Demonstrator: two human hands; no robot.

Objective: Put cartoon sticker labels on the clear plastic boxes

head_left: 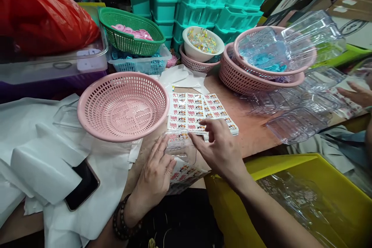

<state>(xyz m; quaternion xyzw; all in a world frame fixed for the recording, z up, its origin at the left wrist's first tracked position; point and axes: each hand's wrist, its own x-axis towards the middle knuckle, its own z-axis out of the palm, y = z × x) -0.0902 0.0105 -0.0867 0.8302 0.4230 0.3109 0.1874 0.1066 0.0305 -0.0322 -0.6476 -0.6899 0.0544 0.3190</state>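
A clear plastic case (pixel 183 153) lies at the table's near edge, with a printed cartoon sticker (pixel 181 136) showing at its far end; whether it is on or beneath the plastic I cannot tell. My left hand (pixel 155 170) holds the case's left side, fingers straight and close together, thumb bent in. At the case's far right corner is the thumb of my right hand (pixel 219 145). Its index finger is curled above, apart from the thumb, with nothing visible between them. Sticker sheets (pixel 193 110) are stacked just beyond. Another sticker sheet (pixel 186 180) hangs below the case, partly hidden.
A pink basket (pixel 123 108) stands left, beside white backing paper (pixel 43 162) and a phone (pixel 84 184). Pink baskets (pixel 232 73) and clear cases (pixel 299 122) occupy the right. A yellow bin (pixel 314 162) holds clear plastic pieces. Another person's hand (pixel 356 93) is far right.
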